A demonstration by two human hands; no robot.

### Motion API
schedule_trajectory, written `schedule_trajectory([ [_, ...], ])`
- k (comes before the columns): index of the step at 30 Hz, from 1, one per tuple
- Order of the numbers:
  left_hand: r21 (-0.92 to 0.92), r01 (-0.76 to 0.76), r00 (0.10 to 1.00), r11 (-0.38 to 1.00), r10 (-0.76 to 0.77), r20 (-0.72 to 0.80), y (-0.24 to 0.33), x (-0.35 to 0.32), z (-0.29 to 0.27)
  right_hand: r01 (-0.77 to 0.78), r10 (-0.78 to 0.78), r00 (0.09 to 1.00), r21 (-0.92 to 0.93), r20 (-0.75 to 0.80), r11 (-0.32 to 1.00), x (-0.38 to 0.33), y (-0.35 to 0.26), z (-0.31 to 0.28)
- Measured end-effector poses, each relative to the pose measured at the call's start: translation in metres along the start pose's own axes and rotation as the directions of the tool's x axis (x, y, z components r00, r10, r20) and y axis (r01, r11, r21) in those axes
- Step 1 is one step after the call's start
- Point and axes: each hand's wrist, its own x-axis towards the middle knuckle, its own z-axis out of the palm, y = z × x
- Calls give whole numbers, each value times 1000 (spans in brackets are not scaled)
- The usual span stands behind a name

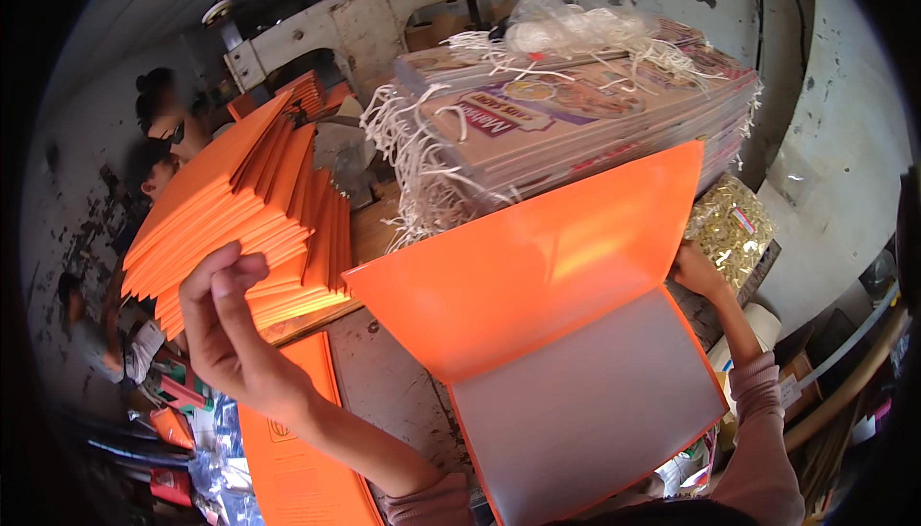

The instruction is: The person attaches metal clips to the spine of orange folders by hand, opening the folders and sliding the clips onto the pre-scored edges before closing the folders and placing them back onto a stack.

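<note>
An orange folder [537,257] lies opened in front of me, its glossy orange cover raised and tilted back. The lower half shows a pale grey inner face [590,411]. My right hand [698,269] is closed at the cover's right edge, fingertips partly hidden behind it. My left hand [225,320] is lifted on the left, apart from the opened folder, fingers curled in toward the thumb. Whether something small is between them cannot be made out. Just behind that hand rises a fanned stack of orange folders [240,205]. Another printed orange folder [307,430] lies under my left forearm.
A tall pile of printed flat bags [576,109] with white cord handles stands at the back, clear plastic [566,23] on top. Right of it lies a bag of small gold-coloured pieces [734,224]. A large metal machine frame [365,23] stands behind. People [163,133] sit at far left.
</note>
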Motion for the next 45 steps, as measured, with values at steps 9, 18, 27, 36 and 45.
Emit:
schedule_trajectory([
  [9, -94, 42, 987, 995, -27, 159, 1, 0, -3, -159, 204, 949, 192, -242, 968, -12, -13, -10],
  [18, -246, 232, 888, 941, -102, 449, 34, -17, 15, 91, 410, 803, 768, -433, 634, -7, -153, -94],
  [27, -193, 417, 384, 888, 20, 923, 52, -30, 36, 200, -59, 978, 815, -200, 545, 16, -250, -95],
  [36, -197, 582, 287, 789, 27, 958, 26, -20, 27, 393, -299, 919, 561, -256, 728, 35, -282, -86],
  [45, -33, 582, 640, 812, -433, 635, -25, 6, -24, 378, -325, 740, -36, -589, 925, 79, -267, -71],
])
